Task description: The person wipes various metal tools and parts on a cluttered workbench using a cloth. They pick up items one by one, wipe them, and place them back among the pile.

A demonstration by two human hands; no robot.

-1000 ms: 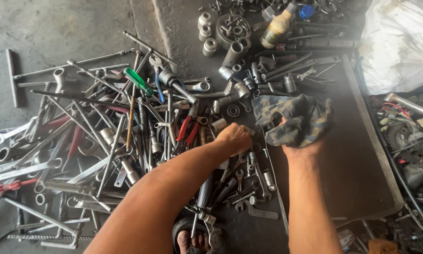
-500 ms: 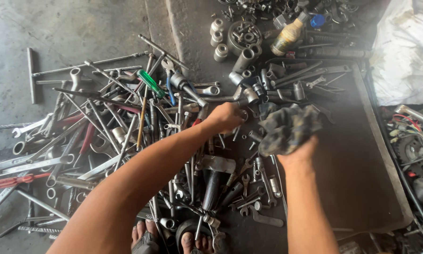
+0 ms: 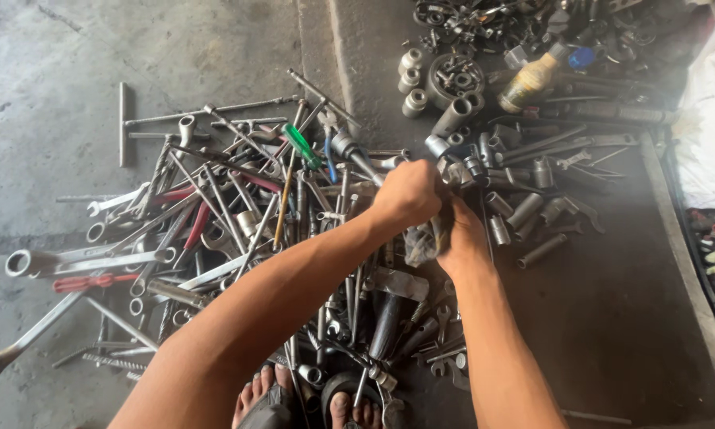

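Both hands meet at mid-scene over the pile of wrenches [image 3: 214, 230] on the floor, the left hand [image 3: 409, 193] clenched on a rag [image 3: 422, 242] (its contents hidden) that hangs just beneath it, the right hand [image 3: 462, 238] gripping the same rag from the right side.

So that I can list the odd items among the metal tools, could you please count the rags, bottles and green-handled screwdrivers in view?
Rag: 1
Bottle: 1
Green-handled screwdriver: 1
Total: 3
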